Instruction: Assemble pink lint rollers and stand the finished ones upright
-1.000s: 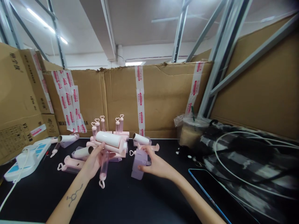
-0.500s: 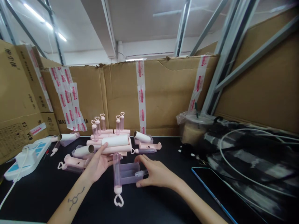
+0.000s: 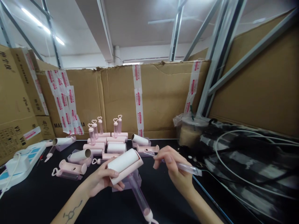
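My left hand (image 3: 101, 179) is closed around a lint roller (image 3: 125, 163), a white paper roll in a pink holder. Its translucent handle (image 3: 141, 197) slants toward me and ends in a pink ring cut off by the lower edge. Behind and below it, a translucent purple cover (image 3: 138, 182) rests on the table, partly hidden. To the right, my right hand (image 3: 175, 163) is closed on what looks like a screwdriver (image 3: 190, 169), with a clear handle and a thin shaft pointing left. Its tip is near the roller but apart from it.
Several pink lint rollers (image 3: 94, 147) with upright heart-ringed handles stand at the back. Loose parts include a white roll (image 3: 80, 154) and a pink holder (image 3: 73, 168). A power strip (image 3: 30, 155) lies left. A drink cup (image 3: 190, 132), dark bag (image 3: 233, 155) and phone (image 3: 210, 197) are right.
My right hand has lifted the screwdriver from beside the purple cover, up and to the right. My left hand has lowered and tilted the lint roller, its handle swinging right.
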`<act>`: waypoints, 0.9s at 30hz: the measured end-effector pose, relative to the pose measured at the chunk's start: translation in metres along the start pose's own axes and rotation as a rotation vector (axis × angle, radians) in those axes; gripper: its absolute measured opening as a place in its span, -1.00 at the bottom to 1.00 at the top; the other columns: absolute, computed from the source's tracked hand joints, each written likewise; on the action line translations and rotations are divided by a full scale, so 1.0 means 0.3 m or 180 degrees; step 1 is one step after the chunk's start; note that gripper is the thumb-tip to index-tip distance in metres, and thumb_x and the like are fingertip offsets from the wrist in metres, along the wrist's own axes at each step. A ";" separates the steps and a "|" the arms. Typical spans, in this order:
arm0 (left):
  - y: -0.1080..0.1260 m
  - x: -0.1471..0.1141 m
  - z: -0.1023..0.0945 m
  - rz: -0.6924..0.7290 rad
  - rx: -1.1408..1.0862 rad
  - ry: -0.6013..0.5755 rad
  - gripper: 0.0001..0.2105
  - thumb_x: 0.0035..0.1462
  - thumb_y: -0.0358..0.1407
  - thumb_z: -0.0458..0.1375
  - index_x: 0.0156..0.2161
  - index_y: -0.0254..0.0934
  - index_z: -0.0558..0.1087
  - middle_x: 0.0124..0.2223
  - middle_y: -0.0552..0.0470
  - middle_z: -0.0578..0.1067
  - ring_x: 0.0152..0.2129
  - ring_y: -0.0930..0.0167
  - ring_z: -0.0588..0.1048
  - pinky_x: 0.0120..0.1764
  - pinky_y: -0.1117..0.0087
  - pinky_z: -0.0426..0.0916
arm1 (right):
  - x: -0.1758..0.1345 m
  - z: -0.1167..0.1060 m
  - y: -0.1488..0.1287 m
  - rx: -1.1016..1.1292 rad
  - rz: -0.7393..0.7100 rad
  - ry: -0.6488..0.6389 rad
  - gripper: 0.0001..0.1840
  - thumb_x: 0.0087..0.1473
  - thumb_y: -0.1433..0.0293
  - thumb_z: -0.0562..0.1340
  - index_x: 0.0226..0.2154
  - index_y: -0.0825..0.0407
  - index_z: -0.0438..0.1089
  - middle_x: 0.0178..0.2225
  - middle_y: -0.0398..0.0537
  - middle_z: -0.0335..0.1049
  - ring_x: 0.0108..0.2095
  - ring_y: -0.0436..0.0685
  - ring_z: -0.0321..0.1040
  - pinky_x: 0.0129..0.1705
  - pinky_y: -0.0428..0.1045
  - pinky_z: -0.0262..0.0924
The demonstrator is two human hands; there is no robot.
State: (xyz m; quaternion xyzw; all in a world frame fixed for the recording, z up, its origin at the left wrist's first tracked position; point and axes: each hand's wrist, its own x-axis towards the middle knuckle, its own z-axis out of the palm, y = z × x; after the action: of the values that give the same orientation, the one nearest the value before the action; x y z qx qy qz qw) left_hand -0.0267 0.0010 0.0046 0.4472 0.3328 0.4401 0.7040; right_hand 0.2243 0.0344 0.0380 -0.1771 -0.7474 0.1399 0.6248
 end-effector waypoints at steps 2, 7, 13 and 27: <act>-0.002 -0.002 -0.002 -0.0029 0.0068 -0.0055 -0.35 -0.11 -0.47 0.13 0.15 -0.29 0.06 -0.33 -0.08 0.50 -0.49 0.27 0.53 -0.37 0.26 0.39 | 0.001 0.008 -0.007 -0.0126 -0.0139 -0.0214 -0.71 0.17 0.38 0.02 -0.47 0.02 0.38 -0.64 -0.16 0.34 -0.49 0.04 0.27 -0.36 -0.03 0.16; 0.004 -0.006 -0.008 -0.0073 0.0360 -0.0132 -0.33 -0.11 -0.42 0.17 0.13 -0.23 0.04 -0.23 -0.07 0.47 -0.39 0.28 0.51 -0.30 0.28 0.33 | 0.006 0.019 -0.009 -0.0317 -0.0183 -0.0696 -0.69 0.16 0.40 0.00 -0.50 0.06 0.35 -0.57 -0.10 0.31 -0.50 0.03 0.25 -0.37 -0.03 0.17; 0.024 -0.019 -0.005 0.0197 0.1061 -0.0258 -0.41 -0.22 -0.39 0.30 -0.04 -0.20 0.18 -0.18 0.04 0.41 -0.19 0.35 0.37 -0.20 0.40 0.22 | -0.003 0.051 -0.036 -0.0741 0.0128 -0.0804 -0.70 0.15 0.38 0.04 -0.56 0.05 0.32 -0.59 -0.12 0.28 -0.55 -0.01 0.23 -0.46 -0.10 0.15; 0.074 -0.007 0.030 0.0315 0.1052 -0.0505 -0.25 -0.26 -0.18 0.33 0.09 -0.19 0.17 -0.02 -0.08 0.34 -0.09 0.22 0.32 -0.08 0.25 0.20 | -0.013 0.051 0.002 -0.0514 0.0551 -0.1126 -0.72 0.19 0.39 -0.05 -0.10 0.03 0.25 -0.15 0.00 0.38 -0.18 0.08 0.36 -0.14 -0.04 0.24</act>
State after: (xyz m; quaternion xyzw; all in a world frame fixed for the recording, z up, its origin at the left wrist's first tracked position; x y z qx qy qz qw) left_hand -0.0270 0.0008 0.0287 0.6058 0.3217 0.3769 0.6225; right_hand 0.2098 0.0334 0.0316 -0.2629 -0.8362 0.1616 0.4533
